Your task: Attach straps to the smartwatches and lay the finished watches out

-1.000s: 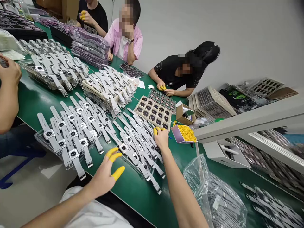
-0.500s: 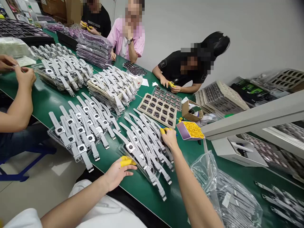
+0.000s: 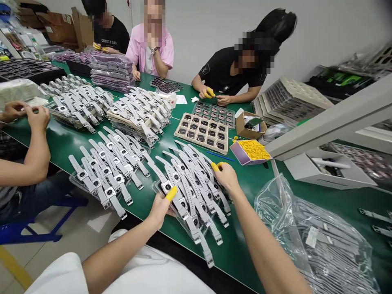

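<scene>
A clear plastic tray (image 3: 156,187) carries several grey-strapped smartwatches (image 3: 192,192), backs up, straps lying slantwise across it. My left hand (image 3: 159,210) grips the near left edge, its yellow-covered thumb on top and its other fingers mostly hidden below. At the far right edge, my right hand (image 3: 226,176) is closed with yellow finger cots on its fingertips; the straps partly hide where it grips the tray. Just left lies another batch of similar watches (image 3: 107,171) on a clear tray.
Behind are a beige tray of dark watch faces (image 3: 200,141), a blue stick (image 3: 219,156) and a box of yellow finger cots (image 3: 252,151). Bagged grey straps (image 3: 333,241) lie right. Stacked watch trays (image 3: 137,112) stand further back. Co-workers sit across and left; a grey post (image 3: 330,118) slants at right.
My left hand has gone from beside the tray, fingers spread, to gripping its edge, thumb on top. My right hand stays at the far right edge. The view has shifted slightly.
</scene>
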{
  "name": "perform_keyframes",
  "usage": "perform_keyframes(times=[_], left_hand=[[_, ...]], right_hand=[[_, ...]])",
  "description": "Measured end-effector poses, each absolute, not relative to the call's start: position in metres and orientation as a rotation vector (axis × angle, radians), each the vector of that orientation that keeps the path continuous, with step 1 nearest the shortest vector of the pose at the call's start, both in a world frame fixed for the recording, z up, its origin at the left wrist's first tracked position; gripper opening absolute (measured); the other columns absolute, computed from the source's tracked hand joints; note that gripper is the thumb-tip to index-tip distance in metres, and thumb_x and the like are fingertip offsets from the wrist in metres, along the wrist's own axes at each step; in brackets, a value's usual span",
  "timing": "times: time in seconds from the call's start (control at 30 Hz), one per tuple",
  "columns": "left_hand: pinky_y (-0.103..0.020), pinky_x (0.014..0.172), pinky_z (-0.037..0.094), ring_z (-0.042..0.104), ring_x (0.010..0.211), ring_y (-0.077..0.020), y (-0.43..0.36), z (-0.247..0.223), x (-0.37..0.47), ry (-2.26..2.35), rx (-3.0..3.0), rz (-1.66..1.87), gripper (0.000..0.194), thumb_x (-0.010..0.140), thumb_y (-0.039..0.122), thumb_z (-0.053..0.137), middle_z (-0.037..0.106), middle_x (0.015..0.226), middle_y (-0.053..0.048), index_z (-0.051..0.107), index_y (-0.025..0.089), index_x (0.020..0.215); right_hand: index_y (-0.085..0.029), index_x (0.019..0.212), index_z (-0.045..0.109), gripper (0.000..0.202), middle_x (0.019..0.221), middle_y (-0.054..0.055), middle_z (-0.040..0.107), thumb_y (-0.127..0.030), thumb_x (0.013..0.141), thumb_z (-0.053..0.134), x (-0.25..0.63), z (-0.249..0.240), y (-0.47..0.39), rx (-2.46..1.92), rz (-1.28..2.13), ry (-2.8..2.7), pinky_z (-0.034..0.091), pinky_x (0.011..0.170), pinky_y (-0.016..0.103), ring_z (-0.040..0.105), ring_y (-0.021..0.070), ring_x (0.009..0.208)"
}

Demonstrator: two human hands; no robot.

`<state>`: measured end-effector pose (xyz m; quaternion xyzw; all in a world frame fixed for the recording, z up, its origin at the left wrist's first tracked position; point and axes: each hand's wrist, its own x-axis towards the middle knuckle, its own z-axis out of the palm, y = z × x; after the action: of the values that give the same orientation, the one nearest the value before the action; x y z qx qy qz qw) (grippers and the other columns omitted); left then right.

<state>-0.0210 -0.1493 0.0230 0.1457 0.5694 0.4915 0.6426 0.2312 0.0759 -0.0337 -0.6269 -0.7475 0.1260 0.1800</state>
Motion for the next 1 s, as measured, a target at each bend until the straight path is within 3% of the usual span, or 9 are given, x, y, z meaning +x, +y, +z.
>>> perform_keyframes(times=[0.23,0.5,0.67,0.77,1.0], left_hand=[[-0.028,0.052,0.058,0.073,0.067,-0.0227,-0.151,0.015,-0.023,1.292,0.220,1.232,0.053,0.071,0.052,0.084,0.074,0.076,-0.003,0.062,0.019,0.105],[-0.041,0.084,0.062,0.075,0.099,-0.0290,-0.162,0.010,-0.030,0.996,0.311,1.288,0.066,0.067,0.046,0.091,0.078,0.104,-0.007,0.063,0.020,0.120],[-0.046,0.098,0.057,0.069,0.119,-0.0338,-0.166,0.010,-0.027,0.923,0.326,1.331,0.067,0.071,0.046,0.087,0.077,0.118,-0.009,0.062,0.022,0.128],[-0.046,0.101,0.055,0.068,0.122,-0.0356,-0.165,0.019,-0.025,0.905,0.395,1.328,0.066,0.070,0.047,0.088,0.077,0.117,-0.010,0.064,0.021,0.126],[-0.049,0.105,0.054,0.068,0.120,-0.0372,-0.174,0.058,-0.054,0.981,0.417,1.447,0.052,0.064,0.055,0.087,0.077,0.097,-0.005,0.068,0.023,0.100]], right_hand=[[-0.022,0.078,0.060,0.029,0.085,0.010,0.063,-0.046,0.091,0.050,0.238,-0.031,0.066,-1.821,0.475,-2.037,0.039,0.070,0.035,0.056,0.0246,0.079],[-0.022,0.079,0.061,0.027,0.089,0.011,0.064,-0.044,0.090,0.051,0.236,-0.024,0.064,-1.840,0.554,-2.034,0.041,0.072,0.036,0.058,0.0261,0.083],[-0.025,0.068,0.051,0.027,0.072,0.006,0.064,-0.041,0.088,0.057,0.244,-0.009,0.066,-1.884,0.693,-2.049,0.037,0.063,0.034,0.056,0.0227,0.067],[-0.025,0.066,0.049,0.032,0.064,0.003,0.062,-0.046,0.089,0.058,0.254,0.006,0.062,-1.894,0.788,-2.033,0.037,0.060,0.033,0.054,0.0218,0.062],[-0.023,0.085,0.059,0.035,0.079,0.007,0.069,-0.058,0.089,0.055,0.248,0.060,0.048,-1.725,0.820,-1.960,0.042,0.062,0.035,0.057,0.0233,0.068]])
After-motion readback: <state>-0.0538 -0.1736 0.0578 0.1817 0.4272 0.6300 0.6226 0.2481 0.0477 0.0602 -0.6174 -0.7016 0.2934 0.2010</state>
